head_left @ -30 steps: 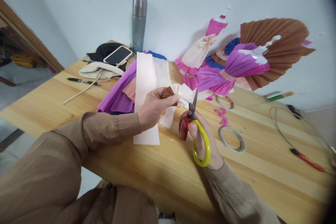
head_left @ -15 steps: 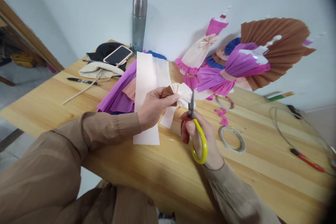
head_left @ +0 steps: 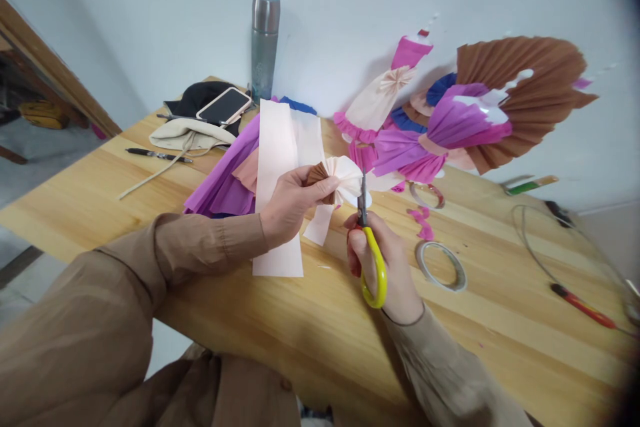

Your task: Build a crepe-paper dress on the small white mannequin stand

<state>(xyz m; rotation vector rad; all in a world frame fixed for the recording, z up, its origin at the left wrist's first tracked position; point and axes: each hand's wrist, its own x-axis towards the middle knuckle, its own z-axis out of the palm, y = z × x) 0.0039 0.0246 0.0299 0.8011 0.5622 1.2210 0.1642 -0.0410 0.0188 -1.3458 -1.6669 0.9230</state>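
Observation:
Between thumb and fingers, my left hand (head_left: 293,203) pinches a pleated paper fan piece (head_left: 346,177), cream on its right part and brown on its left. My right hand (head_left: 387,260) is wrapped round the yellow and red handles of a pair of scissors (head_left: 374,273). The scissor blades point up at the right edge of the cream pleats and look closed or nearly so. Under my left hand lies a long pale pink paper strip (head_left: 277,240), over purple paper (head_left: 225,180) and other sheets.
Paper-dressed doll figures (head_left: 440,120) with a large brown fan lean by the wall. Tape rolls (head_left: 419,257), pink scraps (head_left: 424,221) and a red-handled tool (head_left: 583,305) lie right. A flask (head_left: 265,47), phone (head_left: 224,105), cloth bag (head_left: 193,135) and pen (head_left: 157,155) are at the left.
The scissors have moved slightly left and their handles have come closer together, with the blades against the cream pleats' edge. My left hand has barely moved.

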